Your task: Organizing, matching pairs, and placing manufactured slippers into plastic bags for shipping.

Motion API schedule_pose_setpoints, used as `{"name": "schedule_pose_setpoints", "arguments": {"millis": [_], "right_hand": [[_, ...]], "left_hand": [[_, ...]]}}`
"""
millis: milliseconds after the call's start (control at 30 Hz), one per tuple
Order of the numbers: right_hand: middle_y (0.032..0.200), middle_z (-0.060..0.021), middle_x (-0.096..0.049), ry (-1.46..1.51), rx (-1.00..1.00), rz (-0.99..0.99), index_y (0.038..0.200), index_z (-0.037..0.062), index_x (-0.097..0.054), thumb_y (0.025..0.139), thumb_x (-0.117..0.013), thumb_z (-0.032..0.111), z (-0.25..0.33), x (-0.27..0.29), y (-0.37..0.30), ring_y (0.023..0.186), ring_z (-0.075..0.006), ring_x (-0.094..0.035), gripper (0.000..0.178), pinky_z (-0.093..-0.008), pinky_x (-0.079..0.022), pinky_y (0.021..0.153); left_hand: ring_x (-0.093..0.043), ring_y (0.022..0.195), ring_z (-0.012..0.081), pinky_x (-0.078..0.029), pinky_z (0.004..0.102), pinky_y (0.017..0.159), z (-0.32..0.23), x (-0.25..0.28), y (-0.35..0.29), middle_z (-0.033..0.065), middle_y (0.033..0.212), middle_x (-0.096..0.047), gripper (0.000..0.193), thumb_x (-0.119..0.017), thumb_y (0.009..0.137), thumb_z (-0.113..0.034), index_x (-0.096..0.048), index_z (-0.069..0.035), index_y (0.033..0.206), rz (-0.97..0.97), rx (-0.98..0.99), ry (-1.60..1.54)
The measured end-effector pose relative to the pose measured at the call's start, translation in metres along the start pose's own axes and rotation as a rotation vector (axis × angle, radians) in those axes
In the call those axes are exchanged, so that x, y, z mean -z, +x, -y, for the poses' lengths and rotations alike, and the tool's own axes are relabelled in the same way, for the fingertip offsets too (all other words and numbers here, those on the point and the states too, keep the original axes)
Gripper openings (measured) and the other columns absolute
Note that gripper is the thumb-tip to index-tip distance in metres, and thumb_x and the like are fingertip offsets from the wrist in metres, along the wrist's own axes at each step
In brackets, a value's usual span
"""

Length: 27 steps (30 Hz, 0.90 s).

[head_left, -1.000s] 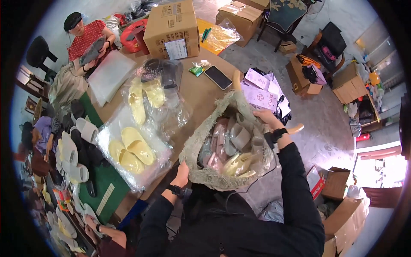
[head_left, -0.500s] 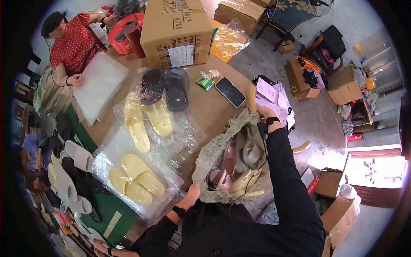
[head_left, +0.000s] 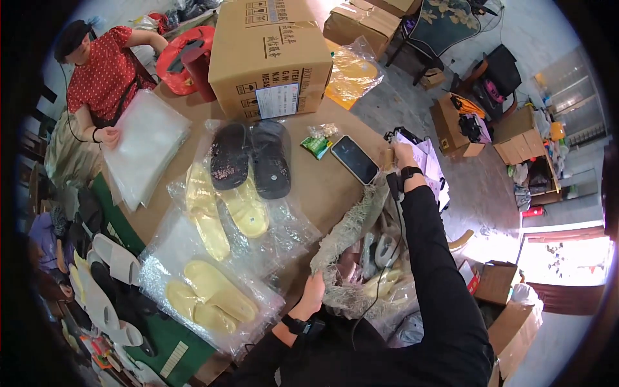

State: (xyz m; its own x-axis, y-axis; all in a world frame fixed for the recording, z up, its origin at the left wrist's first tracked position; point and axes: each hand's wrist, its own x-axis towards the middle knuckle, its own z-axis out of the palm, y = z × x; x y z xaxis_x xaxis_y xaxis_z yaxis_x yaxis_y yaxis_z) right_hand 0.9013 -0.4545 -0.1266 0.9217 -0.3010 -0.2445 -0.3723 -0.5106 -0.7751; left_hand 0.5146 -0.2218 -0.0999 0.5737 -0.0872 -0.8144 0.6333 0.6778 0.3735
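A frayed woven sack [head_left: 342, 238] gapes in front of me at the table's near right edge. Pink, grey and pale yellow slippers [head_left: 385, 280] lie inside it, partly hidden by its wall. My left hand [head_left: 313, 295] is closed on the sack's near left rim. Past the sack's far end, my right hand [head_left: 404, 155] is curled beside a tan wooden chair part [head_left: 388, 159]; its fingers are partly hidden, so what it grips is unclear. A dark cord [head_left: 396, 226] hangs across the sack's mouth. The phone [head_left: 354, 159] lies left of my right hand.
Bagged yellow slippers [head_left: 213, 297] and dark slippers [head_left: 271, 161] lie on the brown table [head_left: 303, 193]. A large carton [head_left: 271, 58] stands at the back. Far left, a person in red holds clear plastic bags [head_left: 145, 148]. Grey slippers [head_left: 116, 258] line a green surface.
My right hand has moved farther away, along the wooden chair part. The sack's mouth looks narrower, and my left hand still grips its rim. The whole view has shifted slightly.
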Motion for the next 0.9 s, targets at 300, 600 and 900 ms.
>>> {"name": "schedule_pose_setpoints", "arguments": {"millis": [300, 600, 900], "right_hand": [[0.075, -0.0166, -0.059, -0.425, 0.678, 0.699, 0.078, 0.0036, -0.058, 0.077, -0.054, 0.017, 0.018, 0.012, -0.141, 0.075, -0.0348, -0.057, 0.014, -0.043, -0.044, 0.066], [0.072, -0.0105, -0.059, 0.044, 0.231, 0.268, 0.093, -0.0015, -0.058, 0.083, -0.051, 0.01, -0.048, 0.17, -0.239, 0.069, -0.0124, -0.054, 0.017, -0.0253, -0.043, 0.065], [0.072, 0.0001, -0.054, 0.276, 0.41, 0.385, 0.086, -0.0012, -0.058, 0.084, -0.05, 0.01, -0.058, 0.145, -0.227, 0.065, -0.0065, -0.048, 0.013, -0.0223, -0.038, 0.059]], "left_hand": [[-0.055, 0.076, 0.0195, -0.042, 0.0324, 0.071, 0.04, 0.09, 0.013, 0.015, 0.085, -0.059, 0.037, -0.04, 0.089, -0.026, -0.055, 0.006, 0.1, 0.096, -0.227, 0.574], [-0.055, 0.092, 0.0193, -0.045, 0.0323, 0.078, 0.044, 0.043, -0.045, 0.0104, 0.106, -0.057, 0.044, -0.036, 0.093, -0.034, -0.049, 0.001, 0.115, -0.089, -0.053, 0.674], [-0.052, 0.101, 0.0215, -0.04, 0.0322, 0.087, 0.102, 0.029, -0.095, 0.0103, 0.114, -0.053, 0.046, -0.029, 0.094, -0.033, -0.046, 0.003, 0.118, -0.213, -0.211, 0.229]]}}
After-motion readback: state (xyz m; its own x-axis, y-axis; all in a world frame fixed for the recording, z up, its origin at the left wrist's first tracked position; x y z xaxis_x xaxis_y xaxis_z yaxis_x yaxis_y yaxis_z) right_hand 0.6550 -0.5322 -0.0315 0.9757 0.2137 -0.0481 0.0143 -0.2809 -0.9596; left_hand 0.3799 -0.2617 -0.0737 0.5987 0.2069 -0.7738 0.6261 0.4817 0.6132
